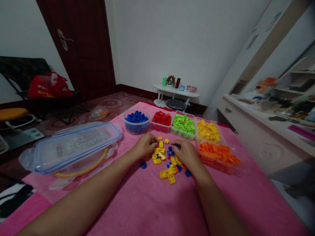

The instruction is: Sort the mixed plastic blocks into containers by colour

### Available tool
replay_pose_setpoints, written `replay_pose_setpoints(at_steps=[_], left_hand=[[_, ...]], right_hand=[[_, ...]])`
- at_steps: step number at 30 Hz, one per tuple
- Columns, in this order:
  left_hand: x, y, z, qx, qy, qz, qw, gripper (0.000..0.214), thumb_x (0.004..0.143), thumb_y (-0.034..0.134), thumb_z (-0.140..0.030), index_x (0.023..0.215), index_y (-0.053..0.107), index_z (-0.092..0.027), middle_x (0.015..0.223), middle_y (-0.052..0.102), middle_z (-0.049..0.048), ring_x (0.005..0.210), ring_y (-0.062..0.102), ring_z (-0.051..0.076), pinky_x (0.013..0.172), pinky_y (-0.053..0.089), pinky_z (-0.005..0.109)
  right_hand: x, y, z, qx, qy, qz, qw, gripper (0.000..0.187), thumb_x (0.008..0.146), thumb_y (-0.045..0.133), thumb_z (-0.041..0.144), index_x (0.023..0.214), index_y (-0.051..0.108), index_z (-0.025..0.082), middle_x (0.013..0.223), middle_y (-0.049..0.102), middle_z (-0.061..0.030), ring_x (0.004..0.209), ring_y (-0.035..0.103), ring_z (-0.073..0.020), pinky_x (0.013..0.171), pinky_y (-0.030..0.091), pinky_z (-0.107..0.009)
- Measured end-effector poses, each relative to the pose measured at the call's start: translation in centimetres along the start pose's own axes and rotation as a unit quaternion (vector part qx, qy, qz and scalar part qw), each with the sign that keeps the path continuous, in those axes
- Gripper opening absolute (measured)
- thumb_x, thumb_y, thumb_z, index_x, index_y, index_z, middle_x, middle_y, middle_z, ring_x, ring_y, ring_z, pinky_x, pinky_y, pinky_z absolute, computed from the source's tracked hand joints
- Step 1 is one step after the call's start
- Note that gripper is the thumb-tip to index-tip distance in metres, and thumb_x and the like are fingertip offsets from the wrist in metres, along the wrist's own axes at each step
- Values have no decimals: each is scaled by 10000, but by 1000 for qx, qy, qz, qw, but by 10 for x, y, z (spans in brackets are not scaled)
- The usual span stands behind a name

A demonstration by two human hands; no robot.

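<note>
Bricks, mostly yellow with blue pieces among them, lie loosely piled on the pink-covered counter between the left hand and right hand. Both curl their fingers at the pile's edges; whether either grips anything, I cannot tell.

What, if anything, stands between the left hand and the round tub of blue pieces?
Nothing visible. The round tub stands open just beyond the left hand, slightly to its left. The stacked lids lie farther left, off that line; the loose yellow pieces lie to the hand's right.
</note>
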State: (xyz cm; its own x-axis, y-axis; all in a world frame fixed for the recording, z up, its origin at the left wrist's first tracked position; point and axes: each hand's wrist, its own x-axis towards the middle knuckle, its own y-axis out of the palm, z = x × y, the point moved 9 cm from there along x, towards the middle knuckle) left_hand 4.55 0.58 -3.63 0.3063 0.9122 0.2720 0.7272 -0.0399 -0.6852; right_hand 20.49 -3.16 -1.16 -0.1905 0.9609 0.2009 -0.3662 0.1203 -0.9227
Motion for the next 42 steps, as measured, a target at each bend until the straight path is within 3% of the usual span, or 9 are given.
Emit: replay_pose_setpoints(at_steps=[3,5,9,12,17,25,32,42], left_hand=[[2,3,11,-89,-39,-2,995,165,758,528,-164,826,674,-127,744,662,44,636,579,129,590,430,223],[2,3,12,-95,-32,-3,995,155,759,534,-170,822,671,-134,763,661,45,650,582,130,599,437,228],[0,-2,1,-5,2,-16,1000,150,742,582,-194,828,701,-165,874,654,62,782,579,163,717,457,271],[-4,-3,-10,79,14,15,997,175,739,601,-218,855,729,-188,897,662,65,855,570,190,785,435,290],[-7,-1,-17,179,11,75,981,187,741,596,-265,853,739,-222,841,666,60,807,569,199,703,401,277],[-8,2,-11,175,-28,78,981,200,742,559,-212,868,714,-202,904,639,66,840,574,194,696,400,266],[-7,10,-16,153,6,93,984,230,762,521,-156,892,707,-194,982,658,68,951,587,193,830,422,268],[-9,13,-30,246,68,92,962,297,780,502,-140,987,684,-251,1007,669,35,923,614,204,712,437,274]], right_hand=[[-1,-1,7,5,-5,-1,1000,246,828,529,233,997,708,223,1026,699,-35,951,621,-177,853,428,-274],[-2,3,10,-8,-5,10,1000,242,815,571,269,1015,701,229,1009,690,-46,933,615,-183,820,424,-277],[-4,12,14,-49,-5,23,999,388,746,669,306,1129,659,245,1011,644,-64,933,582,-193,774,403,-276],[-5,18,18,-55,-21,43,997,384,758,660,294,1141,654,259,1024,641,-54,973,570,-195,818,383,-284],[-6,20,17,-51,-14,59,997,348,768,646,287,1115,663,264,1014,639,-46,931,585,-184,811,376,-281],[-7,22,24,-42,-41,62,996,262,747,560,157,945,702,253,932,659,-30,833,586,-162,716,359,-256],[-3,16,21,-7,-20,53,998,283,741,521,135,937,699,236,925,716,-24,870,620,-165,750,376,-240],[-4,24,26,-7,-40,71,997,259,693,545,128,853,719,234,846,719,-17,740,610,-151,646,363,-235]])
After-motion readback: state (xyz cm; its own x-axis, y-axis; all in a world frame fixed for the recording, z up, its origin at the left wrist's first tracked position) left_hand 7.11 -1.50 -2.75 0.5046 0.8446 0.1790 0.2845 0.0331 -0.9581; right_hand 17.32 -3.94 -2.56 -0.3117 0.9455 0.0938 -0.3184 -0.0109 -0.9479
